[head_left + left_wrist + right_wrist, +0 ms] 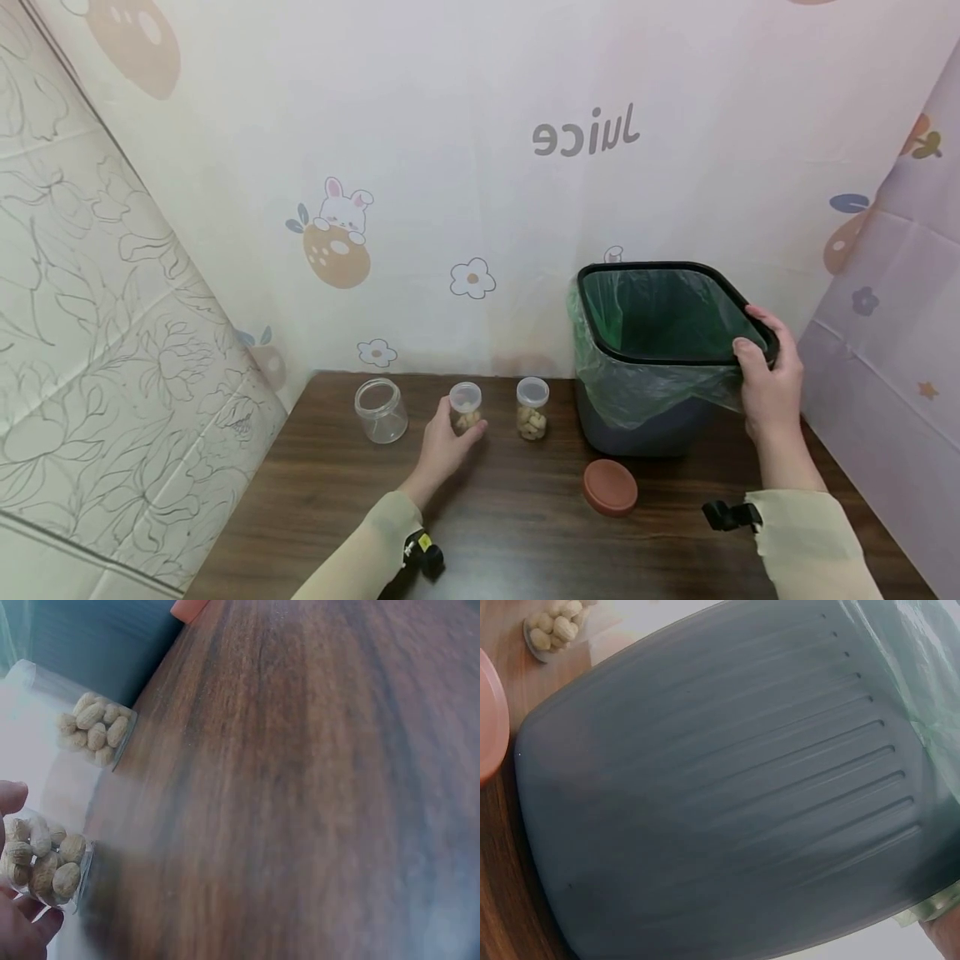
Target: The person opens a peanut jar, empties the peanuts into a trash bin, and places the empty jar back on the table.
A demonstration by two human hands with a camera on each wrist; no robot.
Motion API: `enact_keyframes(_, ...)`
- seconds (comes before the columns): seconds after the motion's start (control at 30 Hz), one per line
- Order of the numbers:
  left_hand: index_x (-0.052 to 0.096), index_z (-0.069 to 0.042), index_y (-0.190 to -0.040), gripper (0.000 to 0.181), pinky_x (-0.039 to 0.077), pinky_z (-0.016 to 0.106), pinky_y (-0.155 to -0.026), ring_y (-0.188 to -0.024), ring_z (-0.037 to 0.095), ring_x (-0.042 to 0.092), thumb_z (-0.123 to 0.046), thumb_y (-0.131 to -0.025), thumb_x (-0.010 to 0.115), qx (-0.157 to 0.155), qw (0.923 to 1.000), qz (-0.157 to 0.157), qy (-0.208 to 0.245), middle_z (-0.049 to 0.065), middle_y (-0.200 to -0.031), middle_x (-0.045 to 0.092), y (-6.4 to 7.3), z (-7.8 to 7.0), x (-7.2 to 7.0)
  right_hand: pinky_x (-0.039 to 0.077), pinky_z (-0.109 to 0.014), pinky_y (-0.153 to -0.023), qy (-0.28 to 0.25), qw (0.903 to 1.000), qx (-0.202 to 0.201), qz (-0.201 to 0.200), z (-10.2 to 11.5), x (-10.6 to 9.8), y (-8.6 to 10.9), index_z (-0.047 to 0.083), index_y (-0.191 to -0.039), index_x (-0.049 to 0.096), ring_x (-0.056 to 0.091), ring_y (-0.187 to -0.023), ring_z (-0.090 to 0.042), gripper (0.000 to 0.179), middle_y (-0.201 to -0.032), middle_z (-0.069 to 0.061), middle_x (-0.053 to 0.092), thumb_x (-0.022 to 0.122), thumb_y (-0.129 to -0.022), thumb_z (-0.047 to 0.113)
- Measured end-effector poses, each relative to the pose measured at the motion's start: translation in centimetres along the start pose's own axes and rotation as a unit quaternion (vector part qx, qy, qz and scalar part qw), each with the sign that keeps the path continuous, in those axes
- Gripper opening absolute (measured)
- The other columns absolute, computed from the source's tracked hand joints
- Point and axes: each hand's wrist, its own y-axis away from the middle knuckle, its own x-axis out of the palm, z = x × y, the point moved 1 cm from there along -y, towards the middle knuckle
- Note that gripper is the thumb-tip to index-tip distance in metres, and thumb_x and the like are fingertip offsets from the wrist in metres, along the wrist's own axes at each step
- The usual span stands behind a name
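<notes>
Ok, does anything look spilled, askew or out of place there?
Nothing looks spilled or damaged. The reddish lid lies loose on the table in front of the bin, while the glass jar at the left stands open. Also, the "Juice" lettering on the backdrop reads backwards.
</notes>
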Motion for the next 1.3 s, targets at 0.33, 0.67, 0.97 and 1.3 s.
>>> enact_keyframes(0.33, 0.059, -0.011, -0.132, 0.054, 0.054, 0.048, -0.097, -0.11, 0.023, 0.07, -0.03, -0.092, 0.089, 0.023, 0.9996, -0.003, -0.013, 0.006, -0.118, 0.075, 0.5, -1.8, -2.3, 0.031, -0.021, -0.108, 0.08, 0.9962, 0.017, 0.032, 0.1, -0.9, -0.2, 0.031, -0.168, 0.044, 0.04, -0.137, -0.016, 0.061, -0.171, 0.0, 0.038, 0.055, -0.108, 0.025)
enact_keyframes(0.67, 0.06, -0.011, -0.136, 0.054, 0.056, 0.047, -0.104, -0.119, 0.021, 0.071, -0.02, -0.091, 0.089, 0.051, 0.9983, 0.027, 0.013, 0.004, -0.125, 0.075, 1.1, -5.3, -5.5, 0.03, -0.002, -0.105, 0.158, 0.9845, -0.01, 0.077, 2.1, -3.1, -0.3, 0.022, -0.172, 0.03, 0.039, -0.153, -0.009, 0.068, -0.176, -0.005, 0.037, 0.059, -0.111, 0.029)
enact_keyframes(0.97, 0.063, -0.012, -0.137, 0.056, 0.057, 0.046, -0.093, -0.108, 0.019, 0.07, -0.021, -0.089, 0.091, 0.097, 0.9941, 0.023, -0.043, 0.001, -0.118, 0.074, 1.5, -6.8, -7.4, 0.044, -0.015, -0.11, 0.149, 0.9762, -0.148, -0.055, 5.3, -3.0, 3.6, 0.016, -0.155, 0.059, 0.058, -0.128, -0.001, 0.063, -0.149, 0.007, 0.062, 0.078, -0.095, 0.013)
enact_keyframes(1.3, 0.066, -0.017, -0.139, 0.064, 0.055, 0.046, -0.094, -0.111, 0.017, 0.065, -0.021, -0.082, 0.095, 0.19, 0.9751, 0.023, -0.112, -0.003, -0.121, 0.071, 3.4, -8.8, -8.0, 0.049, -0.014, -0.097, 0.06, 0.925, -0.375, 0.012, 7.2, 2.8, 12.2, -0.015, -0.126, 0.071, 0.068, -0.11, -0.003, 0.049, -0.121, -0.026, 0.074, 0.081, -0.084, 0.01)
